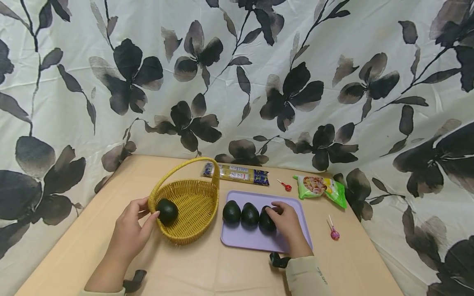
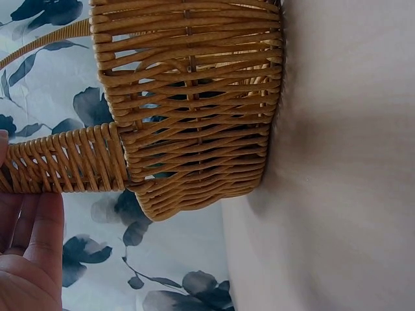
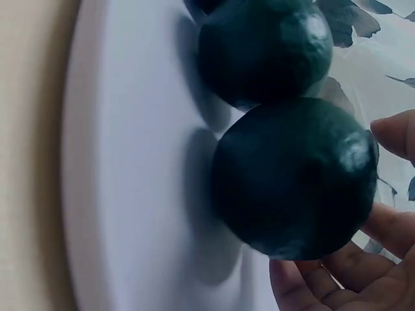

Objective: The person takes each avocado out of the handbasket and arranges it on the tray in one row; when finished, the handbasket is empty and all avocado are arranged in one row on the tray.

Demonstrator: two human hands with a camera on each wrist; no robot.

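My left hand pinches the base of the handle on the left side of a yellow wicker basket. In the left wrist view, the fingers lie against the woven handle. One dark green avocado lies inside the basket, at the side nearest this hand. Three more avocados stand in a row on a purple tray. My right hand holds the rightmost avocado, thumb on one side and fingers on the other. Its neighbour sits right beside it.
Behind the tray lie a long gold and blue packet, a red lollipop and a green snack bag. A pink lollipop is to the tray's right. A floral cloth hangs along the table's back edge.
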